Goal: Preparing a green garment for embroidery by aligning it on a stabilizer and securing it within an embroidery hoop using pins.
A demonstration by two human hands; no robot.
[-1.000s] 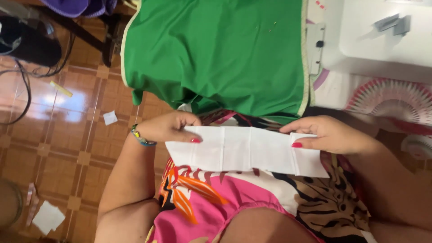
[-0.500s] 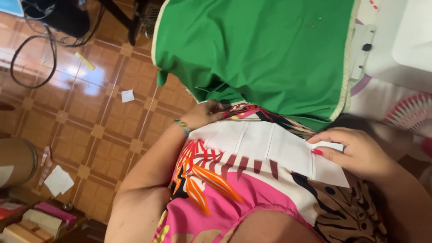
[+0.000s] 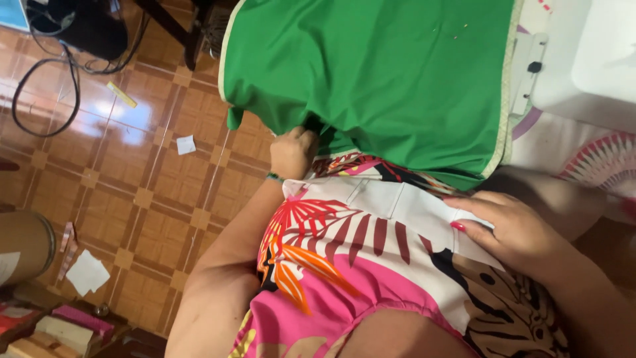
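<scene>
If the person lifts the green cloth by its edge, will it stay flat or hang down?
The green cloth likely hangs down floppy: it already drapes and folds where the left hand touches its edge. It probably weighs little, being a thin sheet. Its smooth face may slide easily.

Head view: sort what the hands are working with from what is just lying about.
In hand:
- left hand gripping the green fabric
- right hand flat on the white folded strip across the lap

Lying about:
- paper scraps on the tiled floor
- black cables
- white sewing machine
- cardboard tube
</scene>
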